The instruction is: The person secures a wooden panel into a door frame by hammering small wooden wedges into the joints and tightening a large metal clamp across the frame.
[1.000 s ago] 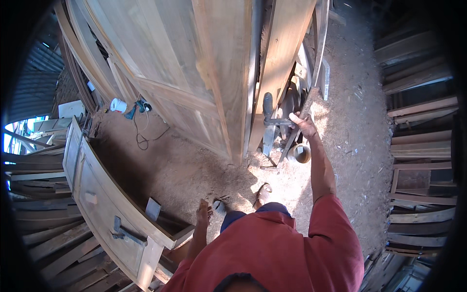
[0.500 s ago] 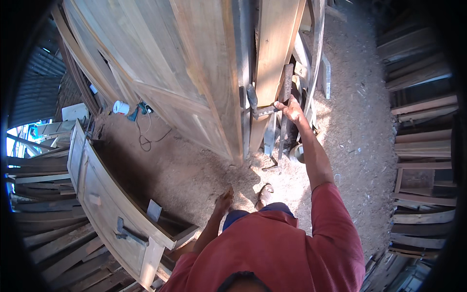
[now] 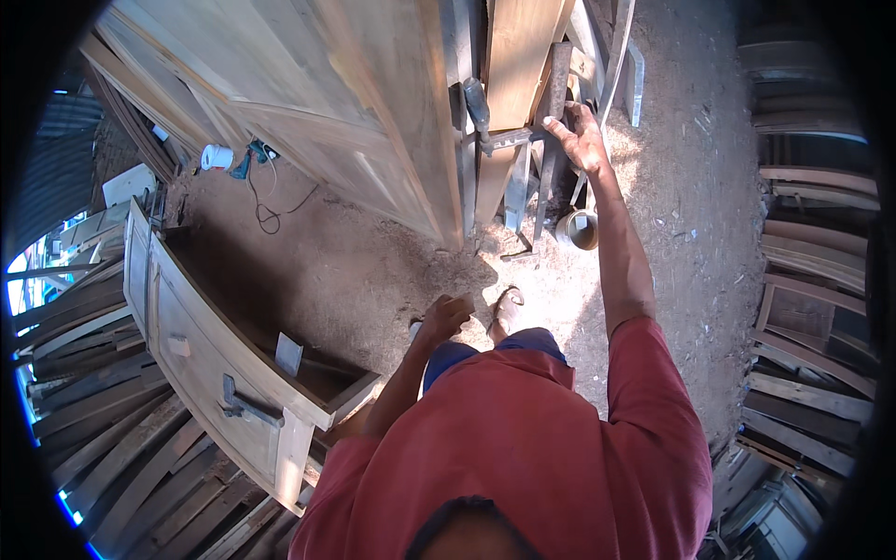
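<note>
Up at the right side of a tall wooden panel [image 3: 401, 177], my right hand [image 3: 582, 147] is raised with thumb and fingers apart. It is beside the dark bar of a bar clamp [image 3: 515, 138], whose handle hangs against the panel's edge; whether the fingertips touch the bar is hard to tell. Behind the clamp stands a pale board [image 3: 518, 70]. My left hand [image 3: 446, 317] is low in front of my body, its fingers curled together. A small pale edge shows at its fingertips, too small to name.
A wooden frame [image 3: 224, 359] with another clamp [image 3: 247, 403] lies at left, beside stacked planks [image 3: 140, 457]. A round can [image 3: 579, 230] stands below my right forearm. A white container [image 3: 217, 157] and a cord [image 3: 266, 219] lie near the panel's foot. Timber [image 3: 812, 252] lines the right.
My right hand has come away from the clamp's sliding arm and its fingers have spread. My left hand has risen slightly. The whole view has shifted, so the panel and clamp appear higher.
</note>
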Demonstrator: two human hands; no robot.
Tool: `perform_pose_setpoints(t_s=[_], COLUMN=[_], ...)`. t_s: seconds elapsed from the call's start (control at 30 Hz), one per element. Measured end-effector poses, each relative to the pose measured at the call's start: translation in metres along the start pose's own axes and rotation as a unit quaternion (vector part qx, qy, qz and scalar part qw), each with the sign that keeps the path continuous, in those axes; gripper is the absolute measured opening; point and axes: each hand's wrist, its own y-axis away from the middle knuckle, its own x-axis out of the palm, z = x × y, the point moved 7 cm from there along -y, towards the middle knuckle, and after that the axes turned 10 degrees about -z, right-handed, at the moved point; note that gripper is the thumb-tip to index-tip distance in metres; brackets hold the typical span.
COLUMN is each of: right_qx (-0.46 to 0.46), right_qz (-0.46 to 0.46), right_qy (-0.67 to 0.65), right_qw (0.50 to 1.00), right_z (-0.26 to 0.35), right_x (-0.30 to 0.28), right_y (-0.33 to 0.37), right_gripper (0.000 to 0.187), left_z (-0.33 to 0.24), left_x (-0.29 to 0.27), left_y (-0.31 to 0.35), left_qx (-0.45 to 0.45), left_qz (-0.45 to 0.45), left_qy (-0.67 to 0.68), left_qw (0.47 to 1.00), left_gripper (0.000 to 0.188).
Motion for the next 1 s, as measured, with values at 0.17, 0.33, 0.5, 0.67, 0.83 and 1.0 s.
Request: perform_pose_setpoints(t_s=[0.17, 0.33, 0.5, 0.67, 0.83, 1.0], right_qx=[0.046, 0.079, 0.153, 0.139, 0.065, 0.055], right_qz=[-0.059, -0.029, -0.027, -0.035, 0.23, 0.378], right_qy=[-0.053, 0.021, 0.01, -0.174, 0.297, 0.206], right_qw=[0.996, 0.996, 0.988, 0.974, 0.925, 0.901], right_z=[0.006, 0.012, -0.027, -0.18, -0.082, -0.07], right_x=[-0.026, -0.046, -0.065, -0.095, 0.013, 0.099], right_y=[0.027, 0.064, 0.137, 0.203, 0.234, 0.259], right_gripper=[0.058, 0.072, 0.06, 0.017, 0.028, 0.03], left_z=[-0.024, 0.034, 0.112, 0.146, 0.191, 0.136], left_x=[0.033, 0.036, 0.032, 0.01, -0.007, -0.122], left_y=[-0.037, -0.067, -0.02, 0.049, 0.165, 0.155], left_qx=[-0.234, -0.181, -0.214, -0.143, -0.365, -0.288], left_qz=[0.088, -0.049, -0.012, -0.114, -0.103, -0.366], left_qy=[0.183, 0.092, 0.128, -0.062, 0.155, 0.43], left_qw=[0.951, 0.978, 0.968, 0.981, 0.912, 0.774], left_gripper=[0.051, 0.076, 0.067, 0.055, 0.04, 0.027])
